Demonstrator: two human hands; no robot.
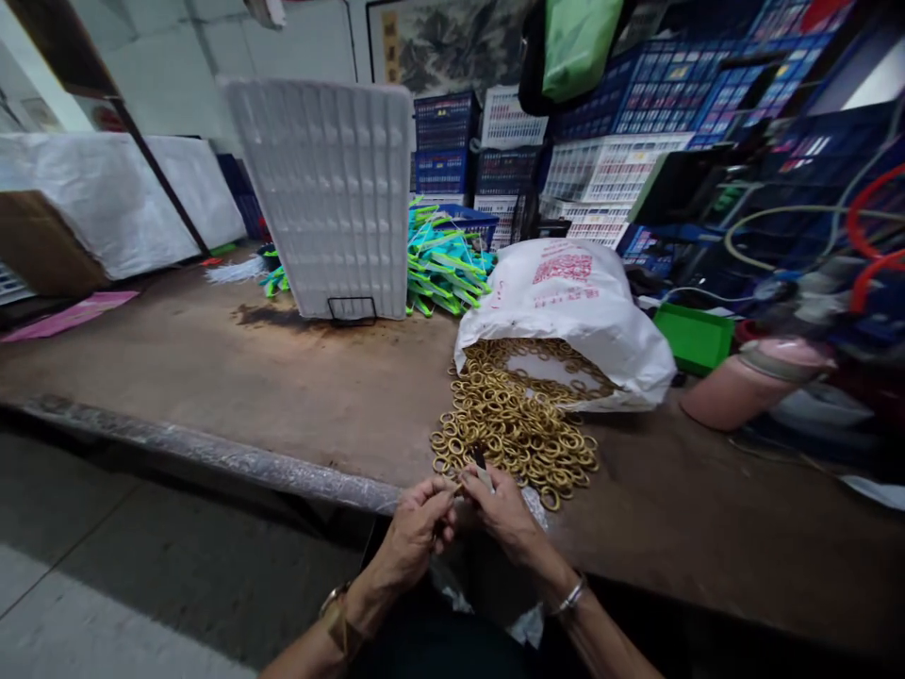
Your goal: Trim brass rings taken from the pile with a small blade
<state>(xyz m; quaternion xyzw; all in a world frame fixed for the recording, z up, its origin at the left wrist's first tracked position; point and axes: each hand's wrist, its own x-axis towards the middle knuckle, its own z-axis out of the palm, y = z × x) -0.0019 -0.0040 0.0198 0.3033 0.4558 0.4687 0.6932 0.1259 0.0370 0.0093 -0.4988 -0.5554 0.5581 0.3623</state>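
Note:
Just off the table's front edge, my left hand [422, 517] is closed in a pinch on a small gold ring [458, 488], mostly covered by the fingertips. Close beside it, my right hand [503, 509] is closed around a slim knife-like tool [482, 464] with a dark upper end and a paler flat part. The fingertips of both hands nearly meet at the ring. Right behind them lies a heap of gold rings [519, 420], spilling from the mouth of a white woven sack [566, 292] with red print that lies on its side.
A ribbed pale plastic tray [325, 189] stands upright on the brown table [318, 377]. Behind it is a pile of green and turquoise plastic pieces [449, 264]. To the right are a green tray [694, 338] and a pink bottle [753, 382]. Stacked crates [600, 170] line the back.

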